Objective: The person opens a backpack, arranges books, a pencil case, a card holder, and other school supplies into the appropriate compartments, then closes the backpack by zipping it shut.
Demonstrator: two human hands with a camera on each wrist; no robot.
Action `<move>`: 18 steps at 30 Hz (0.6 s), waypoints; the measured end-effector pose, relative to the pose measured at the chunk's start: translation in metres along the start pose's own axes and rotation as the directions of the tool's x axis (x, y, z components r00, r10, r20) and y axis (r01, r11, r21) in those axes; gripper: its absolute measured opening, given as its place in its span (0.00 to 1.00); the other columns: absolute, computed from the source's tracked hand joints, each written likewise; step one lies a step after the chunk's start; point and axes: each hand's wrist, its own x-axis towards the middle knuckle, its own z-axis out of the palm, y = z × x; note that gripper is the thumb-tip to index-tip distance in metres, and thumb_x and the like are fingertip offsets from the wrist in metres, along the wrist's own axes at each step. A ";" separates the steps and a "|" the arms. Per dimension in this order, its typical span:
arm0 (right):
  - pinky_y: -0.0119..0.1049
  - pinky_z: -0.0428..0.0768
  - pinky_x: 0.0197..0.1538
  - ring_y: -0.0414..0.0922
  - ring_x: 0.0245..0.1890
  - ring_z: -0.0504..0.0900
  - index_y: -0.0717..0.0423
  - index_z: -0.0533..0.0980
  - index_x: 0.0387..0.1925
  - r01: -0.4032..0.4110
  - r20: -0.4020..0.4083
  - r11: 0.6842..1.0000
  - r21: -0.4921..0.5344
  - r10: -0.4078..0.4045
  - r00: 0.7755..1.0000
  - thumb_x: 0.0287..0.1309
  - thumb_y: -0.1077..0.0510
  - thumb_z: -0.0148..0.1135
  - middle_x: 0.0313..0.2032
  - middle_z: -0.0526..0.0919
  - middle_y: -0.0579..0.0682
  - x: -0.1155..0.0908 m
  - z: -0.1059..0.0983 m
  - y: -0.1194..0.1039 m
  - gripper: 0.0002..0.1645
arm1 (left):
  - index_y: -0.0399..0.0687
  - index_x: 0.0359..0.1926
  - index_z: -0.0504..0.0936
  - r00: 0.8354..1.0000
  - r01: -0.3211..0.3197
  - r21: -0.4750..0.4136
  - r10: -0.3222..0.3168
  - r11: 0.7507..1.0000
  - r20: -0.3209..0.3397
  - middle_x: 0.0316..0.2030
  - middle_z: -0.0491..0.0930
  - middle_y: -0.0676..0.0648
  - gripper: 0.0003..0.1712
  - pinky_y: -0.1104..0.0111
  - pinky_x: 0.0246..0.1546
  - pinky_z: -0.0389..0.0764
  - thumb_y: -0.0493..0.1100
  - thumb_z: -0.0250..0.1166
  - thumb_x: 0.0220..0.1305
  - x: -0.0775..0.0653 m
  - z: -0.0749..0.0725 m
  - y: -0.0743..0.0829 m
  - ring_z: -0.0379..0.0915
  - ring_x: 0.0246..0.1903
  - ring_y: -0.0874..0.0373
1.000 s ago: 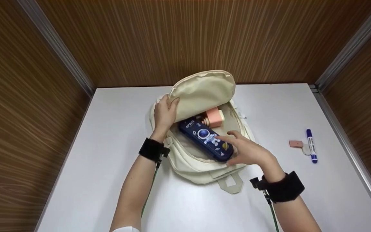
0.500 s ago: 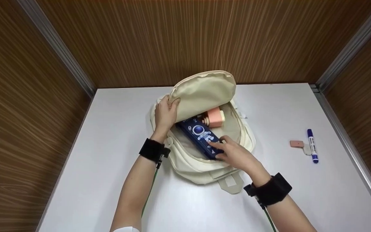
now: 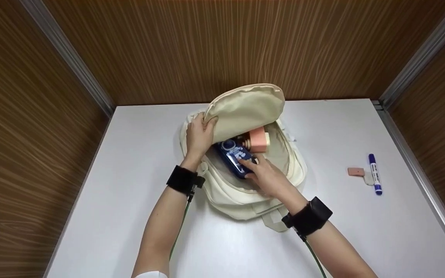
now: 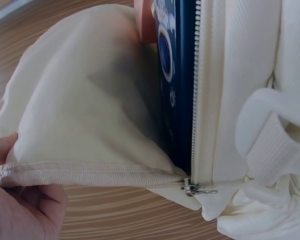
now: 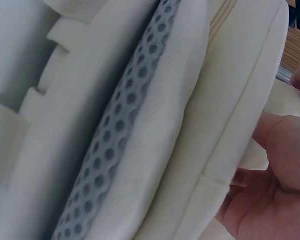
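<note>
A cream backpack [image 3: 226, 208] lies on the white table with its main compartment unzipped. My left hand [image 3: 200, 135] pinches the edge of its raised flap [image 3: 249, 106]; the left wrist view shows thumb and fingers on either side of the flap's seam [image 4: 90, 173]. Inside the bag, my right hand [image 3: 268, 175] grips the near end of a dark blue pencil case [image 3: 232, 156] with an astronaut print. The case's far end is under the flap. Beside it in the bag lies a pink block-shaped thing [image 3: 258, 141] with a pale end. Bag fabric partly covers my right hand [image 5: 280, 180] in its wrist view.
At the table's right lie a blue-and-white marker [image 3: 375, 174] and a small pink piece [image 3: 355, 172] with a pale translucent piece [image 3: 368, 178] next to it. Wood-grain panels [image 3: 222, 50] enclose the back and both sides.
My right hand has closed on the pencil case and moved it up and left, deeper into the backpack beneath the flap. The left hand stays on the flap.
</note>
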 end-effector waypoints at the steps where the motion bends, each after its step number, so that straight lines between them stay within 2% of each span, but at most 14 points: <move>1: 0.48 0.81 0.43 0.58 0.45 0.80 0.45 0.73 0.65 0.007 -0.016 1.000 -0.013 -0.008 1.000 0.62 0.55 0.67 0.56 0.70 0.66 0.003 0.001 0.000 0.30 | 0.41 0.36 0.80 1.000 0.001 -0.001 -0.001 1.000 0.001 0.24 0.76 0.46 0.14 0.55 0.32 0.71 0.49 0.66 0.65 0.000 0.000 0.001 0.69 0.27 0.51; 6: 0.52 0.80 0.46 0.61 0.47 0.78 0.49 0.76 0.61 0.015 -0.127 0.998 -0.060 -0.022 0.992 0.58 0.56 0.70 0.53 0.72 0.67 0.016 0.007 -0.001 0.29 | 0.41 0.36 0.81 1.000 -0.009 -0.019 0.009 1.000 0.014 0.22 0.73 0.49 0.14 0.57 0.30 0.69 0.49 0.66 0.66 -0.002 0.000 0.003 0.66 0.26 0.53; 12: 0.53 0.80 0.39 0.61 0.41 0.80 0.58 0.73 0.59 -0.089 -0.240 0.994 -0.066 0.070 0.968 0.59 0.51 0.69 0.48 0.75 0.64 0.033 0.017 -0.003 0.29 | 0.41 0.35 0.80 1.000 -0.020 -0.036 0.020 0.999 0.017 0.20 0.68 0.52 0.13 0.59 0.28 0.67 0.48 0.66 0.66 -0.003 0.000 0.004 0.64 0.25 0.54; 15: 0.53 0.80 0.35 0.61 0.37 0.81 0.60 0.72 0.59 -0.135 -0.253 0.989 -0.064 0.115 0.961 0.58 0.48 0.69 0.47 0.76 0.63 0.038 0.020 -0.002 0.32 | 0.40 0.35 0.80 1.000 -0.018 -0.040 0.018 0.999 0.010 0.20 0.68 0.51 0.13 0.57 0.29 0.69 0.48 0.66 0.66 -0.003 0.000 0.003 0.65 0.26 0.54; 18: 0.52 0.80 0.35 0.59 0.37 0.81 0.59 0.71 0.60 -0.156 -0.236 0.986 -0.060 0.138 0.962 0.59 0.45 0.68 0.47 0.76 0.62 0.038 0.018 -0.001 0.33 | 0.41 0.36 0.81 1.000 -0.015 -0.039 0.016 0.999 0.006 0.22 0.72 0.50 0.13 0.56 0.32 0.71 0.48 0.66 0.65 -0.003 0.000 0.002 0.68 0.27 0.53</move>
